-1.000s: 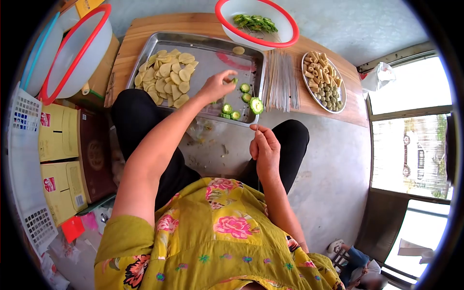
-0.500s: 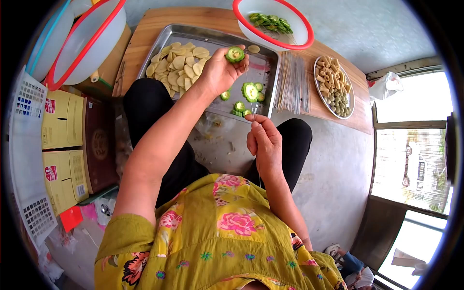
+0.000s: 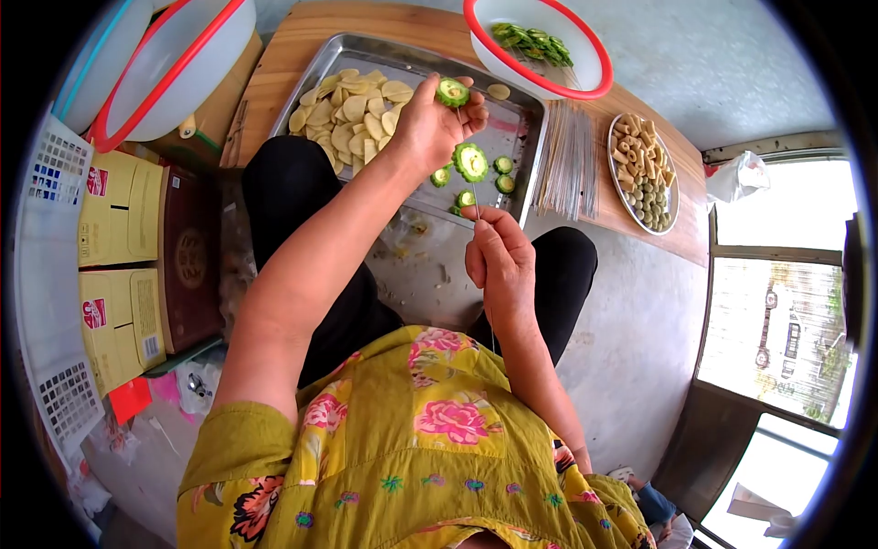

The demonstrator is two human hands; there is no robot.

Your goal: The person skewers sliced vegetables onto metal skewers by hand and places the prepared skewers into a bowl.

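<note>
My left hand (image 3: 427, 128) pinches a bitter melon slice (image 3: 452, 92) above the metal tray (image 3: 315, 78). A thin skewer (image 3: 476, 195) is held between the thumb and fingers of my right hand (image 3: 499, 258), slanting up toward that slice. Threaded partway along the skewer is another bitter melon slice (image 3: 470, 163). Whether the skewer's tip has entered the slice in my left hand, I cannot tell. Several small green slices (image 3: 504, 184) lie on the tray below. A pile of pale, thin slices, perhaps potato, (image 3: 352, 119) fills the tray's left part, beside my left wrist.
Right of the tray lies a bundle of skewers (image 3: 569, 165). Beyond it is an oval plate (image 3: 675, 218) of tan rolls and round balls. A red-rimmed bowl (image 3: 476, 41) holds cut greens. Boxes (image 3: 119, 210) and basins (image 3: 183, 73) stand at left. Another person (image 3: 654, 503) appears lower right.
The view has shifted slightly, so the tray and plate sit a little further right. Both hands keep their grips, with the melon slice and skewer in nearly the same positions.
</note>
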